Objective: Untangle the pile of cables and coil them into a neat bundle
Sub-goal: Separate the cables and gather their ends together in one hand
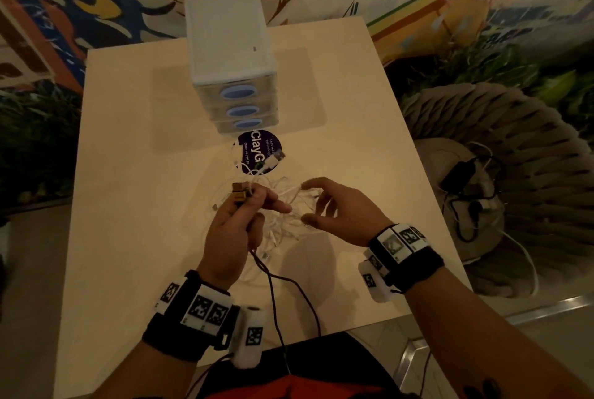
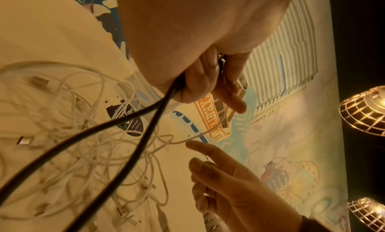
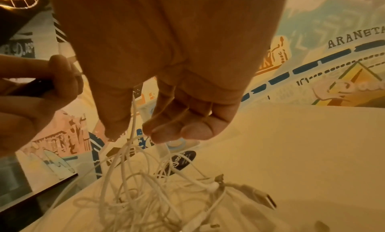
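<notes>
A tangle of thin white cables (image 1: 284, 217) (image 2: 83, 145) (image 3: 145, 194) lies mid-table. My left hand (image 1: 239, 215) (image 2: 200, 80) grips a doubled black cable (image 1: 273, 286) (image 2: 125, 161) just above the pile's left side, its yellow-and-black plugs (image 1: 239, 193) sticking out past the fingers. The black cable trails down over the table's near edge. My right hand (image 1: 328, 205) (image 3: 177, 120) hovers over the pile's right side, thumb and fingers apart and loosely curved. One raised white strand (image 2: 208, 131) (image 3: 133, 113) runs past its fingertips; no pinch shows. A white USB plug (image 1: 276, 159) (image 3: 264, 199) lies at the pile's far edge.
A white three-drawer unit (image 1: 231, 61) with blue handles stands at the back of the beige table (image 1: 144, 173). A dark round sticker (image 1: 258, 149) lies in front of it. To the right, a woven chair (image 1: 482, 128) holds more cables and a charger (image 1: 459, 173).
</notes>
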`<state>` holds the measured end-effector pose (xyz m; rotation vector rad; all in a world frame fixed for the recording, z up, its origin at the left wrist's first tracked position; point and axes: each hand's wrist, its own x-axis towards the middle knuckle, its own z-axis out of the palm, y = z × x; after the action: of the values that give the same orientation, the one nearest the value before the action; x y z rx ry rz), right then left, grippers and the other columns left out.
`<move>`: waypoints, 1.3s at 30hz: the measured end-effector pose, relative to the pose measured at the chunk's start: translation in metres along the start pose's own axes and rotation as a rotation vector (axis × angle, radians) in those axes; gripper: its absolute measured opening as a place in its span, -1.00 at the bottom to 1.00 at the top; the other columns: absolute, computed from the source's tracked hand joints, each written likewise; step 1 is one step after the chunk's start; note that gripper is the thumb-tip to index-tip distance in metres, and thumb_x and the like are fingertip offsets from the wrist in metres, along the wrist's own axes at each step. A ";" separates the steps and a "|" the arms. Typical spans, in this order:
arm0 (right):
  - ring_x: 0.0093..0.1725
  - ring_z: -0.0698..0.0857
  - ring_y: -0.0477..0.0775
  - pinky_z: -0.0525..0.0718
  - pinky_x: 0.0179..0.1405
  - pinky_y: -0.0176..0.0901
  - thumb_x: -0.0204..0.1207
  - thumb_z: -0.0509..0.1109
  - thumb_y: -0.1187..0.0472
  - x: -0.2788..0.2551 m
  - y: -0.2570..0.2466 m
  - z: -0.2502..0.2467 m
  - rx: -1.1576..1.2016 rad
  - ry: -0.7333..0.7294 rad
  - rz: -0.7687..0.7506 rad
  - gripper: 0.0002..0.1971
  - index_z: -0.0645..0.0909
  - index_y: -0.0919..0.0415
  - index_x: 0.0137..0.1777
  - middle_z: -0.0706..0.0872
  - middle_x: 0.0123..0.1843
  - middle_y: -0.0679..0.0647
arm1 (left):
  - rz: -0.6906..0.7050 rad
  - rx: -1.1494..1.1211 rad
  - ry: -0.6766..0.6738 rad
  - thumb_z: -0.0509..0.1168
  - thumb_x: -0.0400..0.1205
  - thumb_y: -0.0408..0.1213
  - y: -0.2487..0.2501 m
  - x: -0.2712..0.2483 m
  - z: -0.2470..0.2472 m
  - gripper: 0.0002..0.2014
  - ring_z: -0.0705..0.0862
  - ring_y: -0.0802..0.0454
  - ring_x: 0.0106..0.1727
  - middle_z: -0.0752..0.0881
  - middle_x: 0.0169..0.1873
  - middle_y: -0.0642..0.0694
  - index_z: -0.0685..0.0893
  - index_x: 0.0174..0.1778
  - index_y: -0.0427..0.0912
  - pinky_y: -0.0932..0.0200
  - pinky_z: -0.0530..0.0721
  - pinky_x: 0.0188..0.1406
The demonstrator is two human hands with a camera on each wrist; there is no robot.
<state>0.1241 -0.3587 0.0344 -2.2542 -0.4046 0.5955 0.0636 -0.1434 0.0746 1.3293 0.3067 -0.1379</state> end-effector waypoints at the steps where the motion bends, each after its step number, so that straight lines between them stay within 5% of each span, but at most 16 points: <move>1: -0.16 0.72 -0.20 0.65 -0.07 -0.25 0.53 0.52 -0.20 0.001 -0.003 0.002 -0.008 -0.007 -0.015 -0.40 0.40 -0.29 0.53 0.69 -0.06 -0.19 | -0.005 -0.045 -0.014 0.19 0.78 -0.16 0.002 0.000 -0.002 -0.74 0.17 0.08 -0.64 0.81 -0.11 -0.37 0.72 -0.14 -0.09 0.13 0.13 -0.63; 4: -0.15 0.72 -0.20 0.64 -0.10 -0.33 0.55 0.49 -0.22 0.006 -0.011 0.008 0.008 0.014 -0.051 -0.35 0.33 -0.35 0.59 0.68 -0.07 -0.18 | -0.039 -0.118 -0.060 0.21 0.73 -0.14 0.008 -0.002 -0.006 -0.74 0.16 0.09 -0.64 0.79 -0.17 -0.35 0.72 -0.19 -0.09 0.13 0.08 -0.63; 8: -0.14 0.65 -0.18 0.63 -0.07 -0.21 0.69 0.38 -0.08 0.013 -0.016 0.011 0.033 0.139 -0.189 -0.76 0.74 -0.09 0.25 0.68 -0.08 -0.12 | -0.022 -0.016 -0.072 0.21 0.77 -0.13 0.008 -0.004 -0.009 -0.77 0.16 0.09 -0.64 0.80 -0.13 -0.34 0.67 -0.09 -0.16 0.13 0.07 -0.62; 13: -0.11 0.78 -0.06 0.74 0.03 -0.02 0.76 0.30 0.10 0.021 -0.004 0.005 0.210 0.215 -0.116 -0.79 0.80 0.03 0.06 0.79 -0.04 -0.07 | 0.053 0.245 0.043 0.25 0.78 -0.35 0.004 -0.005 -0.012 -0.81 0.51 0.33 -0.60 0.78 -0.14 -0.29 0.63 0.30 -0.19 0.47 0.45 -0.51; 16: -0.12 0.81 0.01 0.72 -0.06 -0.09 0.80 0.22 0.13 0.023 0.005 0.001 0.304 0.224 0.005 -0.73 0.76 0.09 0.02 0.80 -0.11 -0.07 | 0.029 0.365 0.143 0.28 0.78 -0.29 -0.009 -0.005 -0.024 -0.85 0.51 0.34 -0.59 0.76 -0.25 -0.15 0.73 0.19 -0.11 0.24 0.43 -0.41; 20: -0.09 0.82 0.05 0.67 -0.13 -0.13 0.84 0.13 0.17 0.020 0.016 0.005 0.432 0.221 0.121 -0.68 0.71 0.12 0.01 0.81 -0.10 0.01 | -0.015 0.403 0.221 0.29 0.77 -0.30 -0.027 -0.004 -0.038 -0.85 0.51 0.29 -0.59 0.69 -0.35 -0.08 0.78 0.09 -0.14 0.21 0.45 -0.39; 26: -0.07 0.82 0.11 0.66 -0.10 -0.03 0.86 0.08 0.20 0.014 0.020 0.016 0.583 0.212 0.128 -0.68 0.64 0.22 -0.01 0.82 -0.04 0.19 | -0.002 0.494 0.167 0.36 0.74 -0.20 -0.042 0.007 -0.046 -0.92 0.67 0.13 -0.38 0.73 -0.38 0.03 0.76 0.06 0.04 0.00 0.72 -0.15; 33: -0.06 0.83 0.01 0.66 -0.11 -0.16 0.85 0.09 0.18 0.002 0.009 0.025 0.531 0.183 0.085 -0.66 0.66 0.19 -0.04 0.84 -0.08 0.05 | -0.167 0.564 0.026 0.17 0.83 -0.08 -0.036 0.027 -0.016 -0.78 0.49 0.31 -0.66 0.78 -0.39 -0.04 0.71 0.21 0.02 0.26 0.42 -0.49; 39: -0.03 0.82 0.01 0.65 -0.12 -0.28 0.84 0.13 0.23 0.001 0.006 0.038 0.486 0.179 0.056 -0.69 0.69 0.16 -0.01 0.86 -0.02 0.08 | -0.299 0.508 -0.020 0.26 0.78 -0.01 -0.042 0.040 -0.013 -0.72 0.40 0.22 -0.68 0.73 -0.52 0.04 0.80 -0.08 -0.05 0.27 0.38 -0.59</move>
<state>0.1053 -0.3396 0.0072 -1.8341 -0.0909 0.4567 0.0884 -0.1376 0.0209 1.7760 0.4732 -0.5061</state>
